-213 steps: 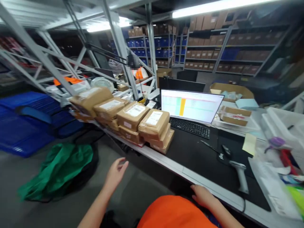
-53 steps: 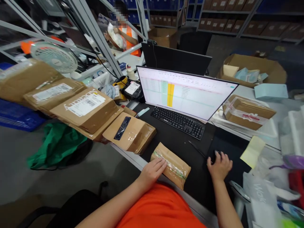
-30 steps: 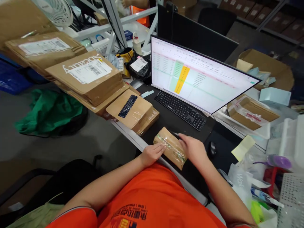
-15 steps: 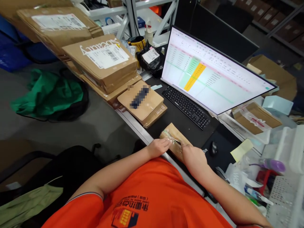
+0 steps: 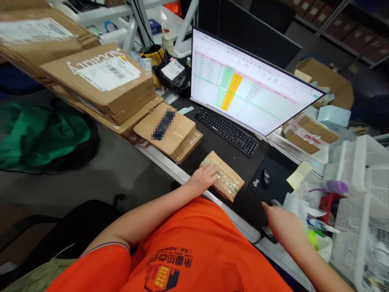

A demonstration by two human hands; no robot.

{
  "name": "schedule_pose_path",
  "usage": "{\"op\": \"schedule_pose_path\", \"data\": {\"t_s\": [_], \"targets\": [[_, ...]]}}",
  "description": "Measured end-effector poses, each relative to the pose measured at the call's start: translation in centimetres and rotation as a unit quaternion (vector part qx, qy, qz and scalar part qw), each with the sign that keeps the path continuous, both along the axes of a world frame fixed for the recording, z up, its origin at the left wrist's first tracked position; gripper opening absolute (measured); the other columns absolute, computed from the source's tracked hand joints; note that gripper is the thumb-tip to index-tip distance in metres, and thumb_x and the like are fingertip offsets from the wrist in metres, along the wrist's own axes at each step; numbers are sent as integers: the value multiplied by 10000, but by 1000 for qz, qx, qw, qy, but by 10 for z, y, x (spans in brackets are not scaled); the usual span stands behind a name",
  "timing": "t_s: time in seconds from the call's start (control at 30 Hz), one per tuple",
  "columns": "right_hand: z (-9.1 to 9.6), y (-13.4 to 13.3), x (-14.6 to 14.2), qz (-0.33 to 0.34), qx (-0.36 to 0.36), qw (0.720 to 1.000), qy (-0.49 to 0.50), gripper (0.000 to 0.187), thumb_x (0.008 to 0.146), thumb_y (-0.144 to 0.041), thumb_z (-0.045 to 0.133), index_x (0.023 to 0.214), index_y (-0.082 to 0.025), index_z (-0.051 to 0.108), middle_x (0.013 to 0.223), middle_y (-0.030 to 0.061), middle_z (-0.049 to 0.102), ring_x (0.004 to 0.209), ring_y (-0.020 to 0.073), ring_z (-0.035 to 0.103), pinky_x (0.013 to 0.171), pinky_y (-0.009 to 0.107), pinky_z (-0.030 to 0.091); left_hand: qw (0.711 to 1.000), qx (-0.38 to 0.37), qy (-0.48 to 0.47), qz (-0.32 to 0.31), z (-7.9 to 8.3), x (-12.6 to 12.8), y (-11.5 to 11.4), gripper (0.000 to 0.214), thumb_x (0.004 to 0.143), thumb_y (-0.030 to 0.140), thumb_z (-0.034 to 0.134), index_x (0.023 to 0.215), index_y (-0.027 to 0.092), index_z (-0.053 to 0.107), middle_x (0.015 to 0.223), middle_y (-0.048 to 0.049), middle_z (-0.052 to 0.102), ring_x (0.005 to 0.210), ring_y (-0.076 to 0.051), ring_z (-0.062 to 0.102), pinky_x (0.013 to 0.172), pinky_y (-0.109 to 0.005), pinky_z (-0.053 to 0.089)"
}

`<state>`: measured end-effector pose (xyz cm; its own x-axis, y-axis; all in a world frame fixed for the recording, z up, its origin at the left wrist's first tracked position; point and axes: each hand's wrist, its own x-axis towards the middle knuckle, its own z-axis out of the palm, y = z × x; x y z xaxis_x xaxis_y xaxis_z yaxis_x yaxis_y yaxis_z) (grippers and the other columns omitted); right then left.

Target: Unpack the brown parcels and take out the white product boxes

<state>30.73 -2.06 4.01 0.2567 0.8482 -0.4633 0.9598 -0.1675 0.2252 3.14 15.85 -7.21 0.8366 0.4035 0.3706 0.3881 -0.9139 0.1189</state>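
A small brown paper parcel (image 5: pixel 228 181) wrapped with clear tape lies on the black desk mat near the front edge. My left hand (image 5: pixel 204 179) rests on its left end with the fingers flat and spread. My right hand (image 5: pixel 281 222) is away from the parcel, low at the desk edge to the right, beside a white plastic bag (image 5: pixel 294 205) and over a dark object. Its fingers are smeared and partly hidden, so I cannot tell whether they hold anything.
A lit monitor (image 5: pixel 243 85) stands behind a black keyboard (image 5: pixel 226 132). A mouse (image 5: pixel 266 177) sits on a black pad. Stacked brown parcels (image 5: pixel 103 81) fill the left of the desk. White baskets (image 5: pixel 358 170) crowd the right. A green bag (image 5: pixel 39 136) lies on the floor.
My right hand has left the small parcel and moved right and down to the desk edge. My left hand stays on the parcel, which has barely shifted.
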Motion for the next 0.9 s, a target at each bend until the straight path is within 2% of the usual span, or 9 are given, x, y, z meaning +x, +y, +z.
{"op": "schedule_pose_path", "data": {"t_s": [0.1,0.2,0.3,0.43,0.53,0.67,0.77,0.83,0.9], "targets": [[-30,14,25,-93,156,976,121,478,943,-442,498,1360,-252,634,933,105,753,657,244,677,620,370,513,997,-29,51,-47,4,2,2,201,928,164,624,1126,198,641,1389,-111,626,1230,-221,612,1049,-383,502],[-67,59,12,-164,283,894,308,736,799,-631,641,1390,-196,583,1012,79,739,635,177,609,628,333,513,993,-43,92,-54,7,6,0,416,896,154,664,1296,230,583,1418,-118,601,1250,-236,610,1071,-401,490],[-98,99,-18,-210,291,821,444,894,635,-635,776,1357,-144,583,1058,99,737,706,180,627,673,339,532,993,-40,103,-45,8,11,-2,520,911,67,594,1389,262,524,1407,-116,606,1221,-214,627,1068,-392,490],[-115,112,-37,-268,248,740,565,746,618,-573,804,1199,-129,659,921,80,743,767,206,676,747,364,554,991,-41,104,-75,11,18,-3,570,926,11,523,1437,261,486,1369,-119,625,1180,-198,647,1087,-399,467],[-117,106,-33,-290,267,717,574,624,594,-548,820,1038,-126,705,799,37,703,712,184,647,715,336,533,984,-75,115,-110,17,23,-5,552,901,182,677,1425,200,505,1330,-147,639,1232,-261,615,1113,-428,438],[-121,106,-25,-319,261,684,603,580,556,-567,834,927,-144,694,711,2,662,634,153,590,639,300,498,977,-108,149,-108,25,34,-5,782,740,367,862,1401,136,514,1376,-170,609,1287,-331,556,1186,-501,337],[-125,107,-26,-336,265,661,616,569,514,-563,857,864,-157,667,669,-13,641,597,136,559,599,280,476,974,-97,170,-109,31,45,-3,647,777,300,830,1333,109,560,1287,-152,659,1225,-320,592,1160,-489,362],[-126,106,-29,-338,266,653,624,560,504,-540,870,855,-155,664,659,-14,638,589,132,551,592,273,470,972,-90,187,-108,34,54,1,392,868,188,714,1240,113,612,1146,-126,710,1116,-282,652,1038,-424,460],[-128,105,-31,-333,271,652,625,540,514,-515,874,859,-152,672,672,-6,649,599,133,558,603,272,473,966,-88,213,-121,37,62,7,310,878,131,678,1184,115,628,1073,-124,731,1022,-267,690,897,-379,509]]}}
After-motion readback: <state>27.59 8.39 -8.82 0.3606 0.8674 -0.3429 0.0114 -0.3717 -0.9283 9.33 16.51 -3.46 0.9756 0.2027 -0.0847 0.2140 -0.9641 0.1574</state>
